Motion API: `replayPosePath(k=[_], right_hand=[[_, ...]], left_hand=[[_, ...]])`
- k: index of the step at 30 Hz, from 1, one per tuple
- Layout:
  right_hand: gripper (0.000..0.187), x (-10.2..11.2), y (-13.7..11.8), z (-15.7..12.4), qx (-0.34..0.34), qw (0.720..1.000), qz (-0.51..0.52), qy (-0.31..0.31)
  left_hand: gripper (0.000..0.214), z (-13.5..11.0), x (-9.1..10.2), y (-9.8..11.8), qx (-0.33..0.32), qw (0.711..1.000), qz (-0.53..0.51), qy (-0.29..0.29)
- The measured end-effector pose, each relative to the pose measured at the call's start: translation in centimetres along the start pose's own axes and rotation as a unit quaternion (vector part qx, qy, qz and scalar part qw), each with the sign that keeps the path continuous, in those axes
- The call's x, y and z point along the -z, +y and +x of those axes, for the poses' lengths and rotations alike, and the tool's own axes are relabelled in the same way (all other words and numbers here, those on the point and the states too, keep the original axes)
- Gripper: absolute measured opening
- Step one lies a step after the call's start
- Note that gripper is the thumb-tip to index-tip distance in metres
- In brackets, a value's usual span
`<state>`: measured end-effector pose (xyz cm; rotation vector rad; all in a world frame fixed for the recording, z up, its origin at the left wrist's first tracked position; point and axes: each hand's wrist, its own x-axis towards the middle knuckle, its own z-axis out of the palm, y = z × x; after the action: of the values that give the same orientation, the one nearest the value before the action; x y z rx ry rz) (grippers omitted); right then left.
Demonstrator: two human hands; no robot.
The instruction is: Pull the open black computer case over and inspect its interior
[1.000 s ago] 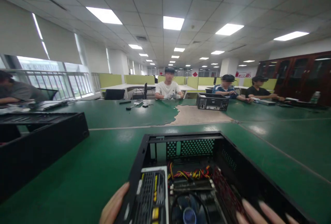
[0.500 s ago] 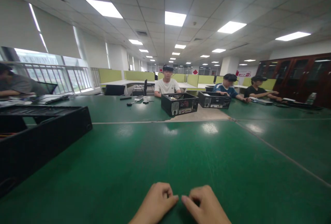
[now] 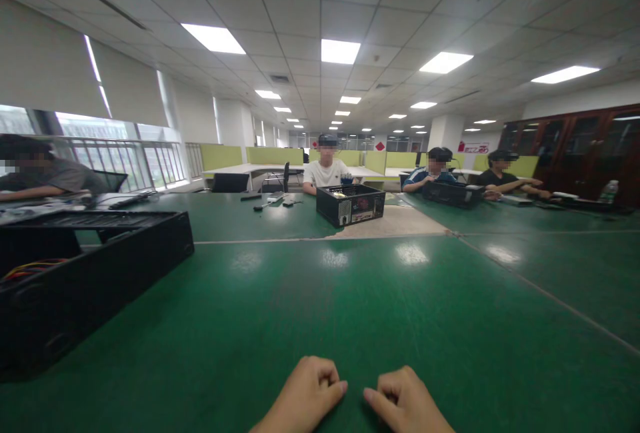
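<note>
The left hand (image 3: 305, 393) rests low at the near edge of the green matte table (image 3: 350, 306), its fingers curled loosely into the palm with the thumb laid forward, holding nothing. The right hand (image 3: 407, 400) lies just beside it, close but apart — its fingers are curled in the same loose fist, thumb tip pointing toward the left thumb, and it also grips nothing; both touch only the table surface. Nearest on the left stands a long black metal computer case (image 3: 95, 266), open on top, with red and yellow wires showing at its near end. Farther across the table sits a smaller black open computer case (image 3: 350, 204) on a worn bare patch of the tabletop — a person in a white T-shirt (image 3: 327, 172) sits behind it, and two more people sit to the right
</note>
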<state>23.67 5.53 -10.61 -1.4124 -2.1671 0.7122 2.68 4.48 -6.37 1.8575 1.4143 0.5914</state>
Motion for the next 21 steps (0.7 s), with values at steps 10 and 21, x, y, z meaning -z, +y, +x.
replayPosePath(k=[10, 21], right_hand=[[0.042, 0.2, -0.4, -0.1, -0.006, 1.000, 0.000, 0.005], [0.034, 0.8, -1.2, -0.3, -0.009, 0.999, 0.043, 0.012]], left_hand=[[0.022, 0.1, 0.1, 0.0, -0.011, 1.000, 0.005, 0.002], [0.024, 0.1, 0.0, -0.3, -0.027, 1.000, 0.008, 0.004]])
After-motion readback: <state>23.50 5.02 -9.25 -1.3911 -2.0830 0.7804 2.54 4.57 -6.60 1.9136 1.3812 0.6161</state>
